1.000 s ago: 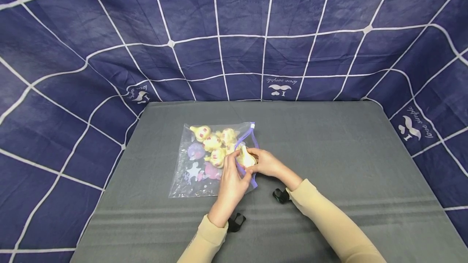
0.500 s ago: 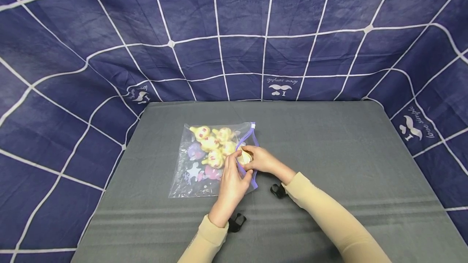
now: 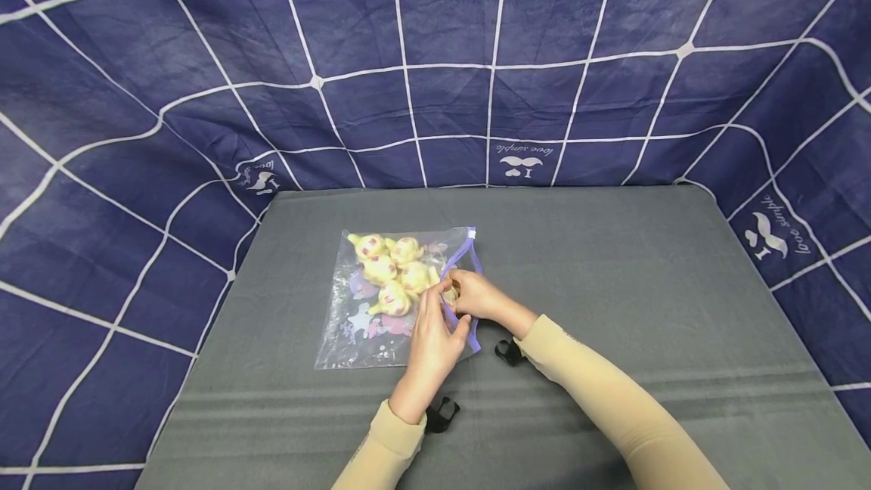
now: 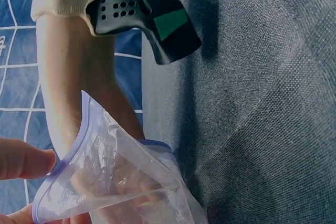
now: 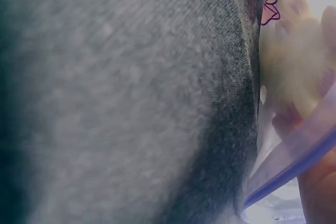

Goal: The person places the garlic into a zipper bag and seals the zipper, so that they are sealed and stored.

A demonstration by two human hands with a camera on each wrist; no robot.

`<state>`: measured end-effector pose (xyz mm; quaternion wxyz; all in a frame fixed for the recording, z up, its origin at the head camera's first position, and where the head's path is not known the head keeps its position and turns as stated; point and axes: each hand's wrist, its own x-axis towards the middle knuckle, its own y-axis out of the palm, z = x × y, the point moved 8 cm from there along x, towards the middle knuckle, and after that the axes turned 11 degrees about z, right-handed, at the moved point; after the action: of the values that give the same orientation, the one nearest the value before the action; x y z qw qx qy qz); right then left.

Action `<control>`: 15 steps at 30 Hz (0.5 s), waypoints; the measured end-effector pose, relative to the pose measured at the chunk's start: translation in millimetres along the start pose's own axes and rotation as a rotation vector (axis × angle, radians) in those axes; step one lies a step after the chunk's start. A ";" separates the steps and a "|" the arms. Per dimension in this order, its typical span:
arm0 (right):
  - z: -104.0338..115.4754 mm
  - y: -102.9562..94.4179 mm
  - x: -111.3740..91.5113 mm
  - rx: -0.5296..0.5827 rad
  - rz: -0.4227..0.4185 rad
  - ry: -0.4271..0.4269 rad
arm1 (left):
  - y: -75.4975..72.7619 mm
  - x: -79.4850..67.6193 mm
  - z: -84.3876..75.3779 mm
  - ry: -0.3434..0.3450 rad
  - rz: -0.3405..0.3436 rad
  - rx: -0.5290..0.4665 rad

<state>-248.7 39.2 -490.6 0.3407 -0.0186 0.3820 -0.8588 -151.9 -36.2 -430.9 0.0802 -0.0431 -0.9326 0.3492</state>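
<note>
A clear zip bag [image 3: 340, 350] with a purple zip edge lies flat, its mouth facing right. My left hand [image 3: 432, 340] pinches the near side of that mouth; in the left wrist view its thumb [image 4: 26, 159] presses the purple edge [image 4: 68, 162]. Past the edge, my right hand [image 3: 481, 298] reaches into the mouth, fingers curled on a pale yellow bulb-shaped piece [image 3: 450, 295] that they mostly cover. Several similar yellow pieces [image 3: 393, 299], with pink patches and narrow tips, sit inside. The right wrist view shows blurred yellow [image 5: 294, 61] behind the film.
The bag rests on a grey cloth-covered table [image 3: 612, 263]. A blue curtain [image 3: 449, 36] with white grid lines rises behind and at both sides. Black wrist-worn devices [image 3: 442, 414] hang beneath the sleeves, close over the table.
My right hand has moved left into the bag's mouth, carrying the yellow piece inside. The other yellow pieces have shifted left. My left hand keeps its place at the edge.
</note>
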 end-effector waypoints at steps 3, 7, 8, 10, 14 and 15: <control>1.6 1.1 3.1 -0.004 0.001 0.006 | -1.0 -0.2 -0.7 0.006 -0.009 -0.001; 4.6 1.9 5.7 -0.030 -0.014 0.003 | -0.7 -0.1 -0.6 0.009 -0.007 -0.003; 5.8 1.8 6.1 -0.038 -0.023 -0.005 | -0.7 -0.1 -0.4 0.010 -0.009 -0.003; 7.9 2.0 7.0 -0.053 -0.042 -0.022 | -0.9 -0.1 -0.1 0.014 -0.014 -0.002; 11.3 3.2 8.4 -0.076 -0.073 -0.065 | -2.3 -0.4 -0.1 0.025 -0.040 0.004; 11.3 3.9 8.7 -0.072 -0.072 -0.068 | -2.5 -0.6 -0.1 0.027 -0.043 0.007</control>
<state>-249.9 24.9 -487.3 0.3216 -0.0739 0.3999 -0.8551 -151.4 -38.0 -429.3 0.1005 -0.0275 -0.9309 0.3501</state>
